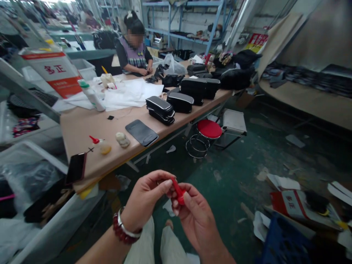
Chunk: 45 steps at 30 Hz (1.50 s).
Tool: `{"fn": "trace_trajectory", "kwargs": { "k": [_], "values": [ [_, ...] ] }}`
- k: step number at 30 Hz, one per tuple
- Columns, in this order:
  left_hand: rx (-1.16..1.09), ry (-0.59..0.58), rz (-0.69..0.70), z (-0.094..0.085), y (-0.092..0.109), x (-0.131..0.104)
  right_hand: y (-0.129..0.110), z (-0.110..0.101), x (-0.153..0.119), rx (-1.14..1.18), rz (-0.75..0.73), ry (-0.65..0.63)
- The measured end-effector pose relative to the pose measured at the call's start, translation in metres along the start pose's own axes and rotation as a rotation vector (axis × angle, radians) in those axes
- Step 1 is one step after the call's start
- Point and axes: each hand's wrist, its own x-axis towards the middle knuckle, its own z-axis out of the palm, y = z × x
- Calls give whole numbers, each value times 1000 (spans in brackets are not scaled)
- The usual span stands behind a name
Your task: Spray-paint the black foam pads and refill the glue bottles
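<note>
Above the floor in front of my legs, both my hands hold a small red nozzle cap (179, 192). My left hand (154, 192), with a bead bracelet and a silver bangle at the wrist, pinches its narrow tip. The fingers of my right hand (196, 214) are closed round its wider base. On the table corner beyond lies a small squeeze bottle (104, 147) with yellowish contents and a similar red tip. Beside it are a pale lump (122, 140) and a flat black panel (141, 132).
Stacked black cases (159, 109) line the edge of the work table (126, 156), where a phone (76, 168) lies at the near corner. Across it sits a co-worker (134, 51). A red stool (209, 129) stands by the table; a blue crate (286, 238) and scraps lie right.
</note>
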Motion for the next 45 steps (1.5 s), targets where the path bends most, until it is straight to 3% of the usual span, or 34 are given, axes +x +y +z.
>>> {"fn": "trace_trajectory", "kwargs": {
  "k": [5,10,16,24,35,45],
  "values": [
    [-2,70,54,18,23,-55,-9,29,-40,-71,15,-72],
    [-14,134,66,24,32,-84,-7,39,-60,-97,51,-117],
    [-51,206,37,21,32,-95,4,41,-68,-94,101,-135],
    [-135,254,-42,6,16,-97,19,39,-66,8,251,-82],
    [-204,255,-20,-10,11,-114,29,40,-68,126,394,-92],
    [-103,239,45,-21,7,-143,41,41,-75,103,495,-168]
  ]
}}
